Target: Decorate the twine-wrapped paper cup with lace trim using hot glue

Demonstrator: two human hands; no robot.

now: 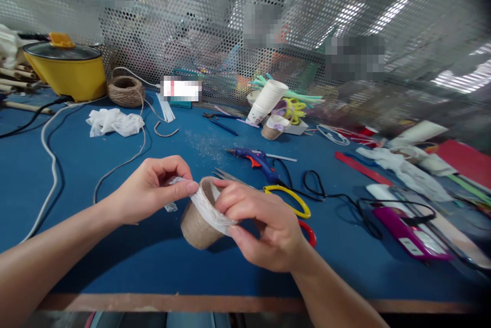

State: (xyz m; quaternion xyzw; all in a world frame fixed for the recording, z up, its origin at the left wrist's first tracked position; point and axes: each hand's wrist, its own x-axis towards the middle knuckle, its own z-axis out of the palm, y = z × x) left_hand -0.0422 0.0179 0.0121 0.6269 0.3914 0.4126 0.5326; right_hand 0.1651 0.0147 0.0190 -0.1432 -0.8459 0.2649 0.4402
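Observation:
A small cup wrapped in brown twine (201,225) is tilted between my hands, low over the blue table. Around its rim runs a strip of white lace (209,210). My left hand (161,184) pinches the lace at the left side of the rim, and its loose end hangs below the fingers. With fingers inside the cup and the thumb outside, my right hand (264,220) grips the rim on the right. Scissors with yellow and red handles (287,195) lie partly hidden behind my right hand. Beyond them rests a blue glue gun (257,159).
A yellow electric pot (69,74), a twine roll (126,91) and crumpled white lace (115,122) are at the back left. Pliers (222,123), stacked paper cups (268,100) and a smaller twine-wrapped cup (272,131) sit farther back. Cables and a purple power strip (410,233) lie right.

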